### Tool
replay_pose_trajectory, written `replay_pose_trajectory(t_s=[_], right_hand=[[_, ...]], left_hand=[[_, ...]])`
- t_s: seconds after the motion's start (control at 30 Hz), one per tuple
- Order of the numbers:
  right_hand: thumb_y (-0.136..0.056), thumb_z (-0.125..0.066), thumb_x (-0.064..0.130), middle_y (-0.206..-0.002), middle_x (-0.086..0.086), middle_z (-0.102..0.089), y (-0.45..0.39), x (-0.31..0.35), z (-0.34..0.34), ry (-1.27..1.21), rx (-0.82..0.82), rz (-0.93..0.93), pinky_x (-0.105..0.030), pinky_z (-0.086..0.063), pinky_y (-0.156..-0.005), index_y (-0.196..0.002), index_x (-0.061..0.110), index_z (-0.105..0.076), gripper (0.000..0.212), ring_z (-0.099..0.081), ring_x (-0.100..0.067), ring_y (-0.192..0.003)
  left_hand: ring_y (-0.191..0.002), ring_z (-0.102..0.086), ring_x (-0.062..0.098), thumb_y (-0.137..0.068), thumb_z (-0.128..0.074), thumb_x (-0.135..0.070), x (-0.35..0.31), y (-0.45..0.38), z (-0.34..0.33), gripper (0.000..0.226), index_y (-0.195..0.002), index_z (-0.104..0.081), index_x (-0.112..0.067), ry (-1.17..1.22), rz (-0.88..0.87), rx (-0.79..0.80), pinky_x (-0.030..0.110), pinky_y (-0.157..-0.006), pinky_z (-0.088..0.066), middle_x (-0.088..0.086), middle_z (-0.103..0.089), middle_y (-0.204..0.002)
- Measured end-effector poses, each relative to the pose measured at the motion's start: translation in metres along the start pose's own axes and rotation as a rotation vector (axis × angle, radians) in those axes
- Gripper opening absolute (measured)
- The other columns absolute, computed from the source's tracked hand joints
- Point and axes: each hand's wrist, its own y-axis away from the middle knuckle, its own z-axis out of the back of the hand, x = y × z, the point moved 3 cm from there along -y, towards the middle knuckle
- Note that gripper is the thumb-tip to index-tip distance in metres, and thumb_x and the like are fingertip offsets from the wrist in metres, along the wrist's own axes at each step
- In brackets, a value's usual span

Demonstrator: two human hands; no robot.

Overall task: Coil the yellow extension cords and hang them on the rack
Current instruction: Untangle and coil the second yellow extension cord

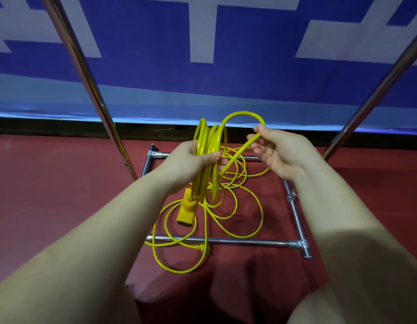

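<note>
You are looking at a bright yellow extension cord (208,146) with a matching yellow socket block (186,212). The floor (51,195) is showing dark red. The rack (226,241) is gleaming silver chrome. The banner (156,66) behind is showing deep blue with pale grey-white block shapes.

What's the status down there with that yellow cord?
Left hand grips coiled loops. Right hand pinches the next loop. Loose cord tangled over rack base.

Two hands (191,160), one yellow cord (210,146), one rack (226,241).
</note>
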Motion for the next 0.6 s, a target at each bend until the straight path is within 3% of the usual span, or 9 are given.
replay_pose_trajectory(t_s=[0.1,0.3,0.43,0.53,0.6], right_hand=[[-0.094,-0.052,0.014,-0.05,0.001,-0.066,-0.002,-0.003,-0.001,-0.095,-0.052,-0.017,-0.012,-0.047,-0.042,-0.08,0.009,-0.057,0.016,-0.059,-0.004,-0.041],[-0.093,-0.054,0.016,-0.045,0.001,-0.062,-0.007,-0.009,-0.001,-0.316,-0.127,-0.069,-0.011,-0.047,-0.041,-0.076,0.008,-0.055,0.019,-0.057,-0.003,-0.037],[-0.093,-0.056,0.017,-0.045,0.001,-0.061,-0.008,-0.01,0.001,-0.359,-0.143,-0.071,-0.011,-0.047,-0.042,-0.075,0.008,-0.056,0.021,-0.057,-0.003,-0.039],[-0.094,-0.051,0.029,-0.055,0.001,-0.066,-0.008,-0.003,0.003,-0.227,-0.086,0.026,-0.017,-0.052,-0.049,-0.079,0.011,-0.057,0.024,-0.063,-0.005,-0.048],[-0.094,-0.043,0.047,-0.072,-0.001,-0.071,-0.008,-0.004,-0.001,0.123,0.027,0.054,-0.026,-0.056,-0.064,-0.087,0.014,-0.059,0.037,-0.069,-0.012,-0.066]], left_hand=[[-0.058,-0.065,0.014,-0.092,-0.057,-0.012,0.003,0.001,-0.007,0.01,-0.083,-0.06,-0.012,-0.045,0.014,0.039,0.033,-0.063,-0.057,-0.002,-0.069,-0.064],[-0.072,-0.069,0.017,-0.091,-0.057,-0.007,0.005,0.004,-0.023,0.008,-0.096,-0.062,-0.01,0.048,0.013,0.166,0.04,-0.075,-0.057,0.004,-0.073,-0.08],[-0.072,-0.071,0.017,-0.09,-0.056,0.0,0.006,0.004,-0.029,0.011,-0.099,-0.059,-0.004,0.109,-0.002,0.141,0.039,-0.075,-0.058,0.006,-0.073,-0.078],[-0.067,-0.07,0.015,-0.091,-0.054,0.001,0.003,0.002,-0.026,0.008,-0.093,-0.059,-0.005,0.141,-0.008,0.068,0.038,-0.07,-0.059,0.003,-0.072,-0.071],[-0.063,-0.07,0.015,-0.091,-0.053,0.001,0.0,0.0,-0.02,0.01,-0.09,-0.06,-0.006,0.218,0.001,-0.004,0.034,-0.062,-0.06,0.002,-0.072,-0.069]])
